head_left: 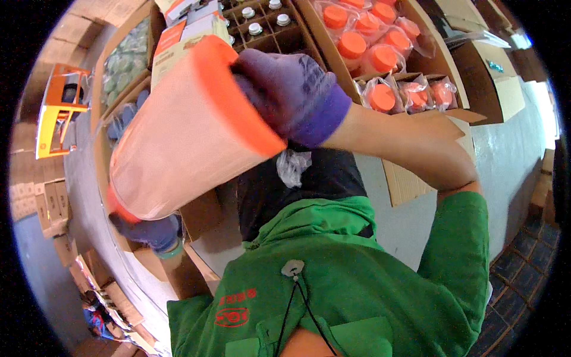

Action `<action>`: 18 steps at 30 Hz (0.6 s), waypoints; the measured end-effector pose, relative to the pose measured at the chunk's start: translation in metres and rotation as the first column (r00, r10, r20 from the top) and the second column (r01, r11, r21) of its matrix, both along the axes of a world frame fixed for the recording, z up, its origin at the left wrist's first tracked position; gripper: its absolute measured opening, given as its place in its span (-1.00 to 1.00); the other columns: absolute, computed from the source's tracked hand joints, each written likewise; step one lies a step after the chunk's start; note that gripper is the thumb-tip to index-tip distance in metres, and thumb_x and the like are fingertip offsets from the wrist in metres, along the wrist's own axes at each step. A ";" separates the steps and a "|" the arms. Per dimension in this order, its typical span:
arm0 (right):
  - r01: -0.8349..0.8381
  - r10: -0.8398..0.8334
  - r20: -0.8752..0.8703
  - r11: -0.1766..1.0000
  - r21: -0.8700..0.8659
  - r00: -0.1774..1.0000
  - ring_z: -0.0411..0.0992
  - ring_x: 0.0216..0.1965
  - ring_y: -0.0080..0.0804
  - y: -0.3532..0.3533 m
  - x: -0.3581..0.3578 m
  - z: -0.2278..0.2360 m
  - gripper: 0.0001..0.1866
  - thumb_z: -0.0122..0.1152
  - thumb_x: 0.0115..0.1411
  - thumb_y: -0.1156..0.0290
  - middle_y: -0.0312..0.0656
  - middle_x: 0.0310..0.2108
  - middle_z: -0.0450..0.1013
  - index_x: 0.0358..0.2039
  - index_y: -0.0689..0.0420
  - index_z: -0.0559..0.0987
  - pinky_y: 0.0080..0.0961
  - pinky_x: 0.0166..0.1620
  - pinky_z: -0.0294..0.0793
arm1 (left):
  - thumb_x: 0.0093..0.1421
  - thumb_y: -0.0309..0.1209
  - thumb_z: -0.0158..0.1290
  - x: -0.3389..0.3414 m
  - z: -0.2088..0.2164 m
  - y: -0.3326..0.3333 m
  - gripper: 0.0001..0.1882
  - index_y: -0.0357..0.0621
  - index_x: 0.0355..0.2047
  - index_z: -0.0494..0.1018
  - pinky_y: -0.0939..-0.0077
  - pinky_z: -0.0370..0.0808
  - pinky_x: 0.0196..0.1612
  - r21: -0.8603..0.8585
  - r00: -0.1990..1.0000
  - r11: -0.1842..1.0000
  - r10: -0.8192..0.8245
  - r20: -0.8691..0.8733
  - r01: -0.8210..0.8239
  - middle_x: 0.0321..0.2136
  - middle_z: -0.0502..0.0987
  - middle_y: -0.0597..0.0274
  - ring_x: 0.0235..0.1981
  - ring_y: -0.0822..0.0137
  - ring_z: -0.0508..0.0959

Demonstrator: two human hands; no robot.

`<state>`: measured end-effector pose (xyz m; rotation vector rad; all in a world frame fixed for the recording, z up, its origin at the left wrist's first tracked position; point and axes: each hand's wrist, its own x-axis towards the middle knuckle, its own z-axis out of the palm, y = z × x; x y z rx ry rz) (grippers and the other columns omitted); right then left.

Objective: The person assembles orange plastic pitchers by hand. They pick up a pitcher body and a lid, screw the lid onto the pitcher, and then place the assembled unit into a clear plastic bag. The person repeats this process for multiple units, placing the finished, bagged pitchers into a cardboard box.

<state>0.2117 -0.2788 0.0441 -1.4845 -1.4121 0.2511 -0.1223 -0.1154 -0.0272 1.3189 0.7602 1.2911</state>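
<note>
A large pale cylindrical canister (178, 140) with orange bands at both ends tilts across the space before me, its wider orange end up and to the right. My right hand (291, 95), in a purple knitted glove, is closed over that upper end, its fingertips partly hidden behind the orange rim. At the lower left, my left hand (151, 232), gloved in dark blue, grips the other end from below. Most of its fingers are out of sight behind the canister. A crumpled piece of clear plastic (294, 167) shows just below my right wrist.
An open carton (467, 112) of orange-lidded containers in clear bags lies at the upper right. Beside it, a divided box (297, 27) holds white-capped bottles. Another carton (101, 83) holds greenish wrapped items. An orange-and-yellow package (59, 113) is at far left, near stacked cardboard boxes (53, 205).
</note>
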 end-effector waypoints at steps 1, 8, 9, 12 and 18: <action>-0.037 0.029 -0.072 0.992 -0.119 0.997 0.51 -0.21 -0.08 0.002 0.006 -0.008 -0.73 0.12 0.22 0.31 0.01 -0.29 0.51 -0.11 0.16 0.49 -0.31 -0.18 0.49 | 0.29 0.04 -0.21 -0.001 0.010 0.000 -0.41 -0.06 0.19 0.25 0.10 0.25 0.20 0.081 0.999 0.996 0.033 -0.005 -0.032 0.17 0.30 0.07 0.18 0.05 0.29; -0.326 0.083 -0.774 0.931 -0.164 0.628 0.54 -0.27 -0.34 -0.005 -0.011 -0.106 -0.50 0.10 0.25 0.04 -0.03 -0.30 0.57 -0.08 0.27 0.54 -0.41 -0.16 0.50 | 0.29 0.02 -0.19 -0.017 0.045 -0.023 -0.43 -0.12 0.13 0.31 0.10 0.35 0.11 0.509 0.974 0.848 0.215 -0.075 -0.148 0.10 0.36 -0.02 0.11 0.00 0.36; -0.319 0.040 -0.807 0.929 -0.188 0.589 0.54 -0.28 -0.34 -0.003 -0.018 -0.124 -0.50 0.10 0.24 0.03 -0.03 -0.32 0.57 -0.10 0.26 0.55 -0.42 -0.16 0.50 | 0.29 0.01 -0.19 -0.019 0.042 -0.024 -0.43 -0.13 0.12 0.32 0.10 0.36 0.10 0.540 0.965 0.826 0.247 -0.091 -0.160 0.09 0.37 -0.03 0.10 -0.01 0.37; -0.347 -0.090 -0.763 0.852 -0.392 0.640 0.55 -0.30 -0.32 -0.001 -0.019 -0.133 -0.49 0.11 0.22 -0.03 -0.01 -0.36 0.56 -0.16 0.22 0.58 -0.40 -0.18 0.51 | 0.29 0.00 -0.18 -0.033 0.029 -0.022 -0.44 -0.16 0.10 0.35 0.10 0.40 0.06 0.613 0.933 0.769 0.333 -0.140 -0.183 0.07 0.39 -0.07 0.07 -0.03 0.40; -0.110 0.273 0.005 0.406 -0.907 0.962 0.53 -0.27 -0.05 -0.031 -0.041 -0.136 -0.58 0.18 0.08 -0.04 -0.03 -0.40 0.56 -0.35 0.09 0.60 -0.22 -0.14 0.51 | -0.17 -0.36 0.40 -0.083 -0.043 -0.002 -0.12 -0.20 0.14 0.18 0.19 0.42 0.08 0.558 0.838 0.708 0.544 -0.042 -0.432 0.05 0.38 0.09 0.02 0.20 0.42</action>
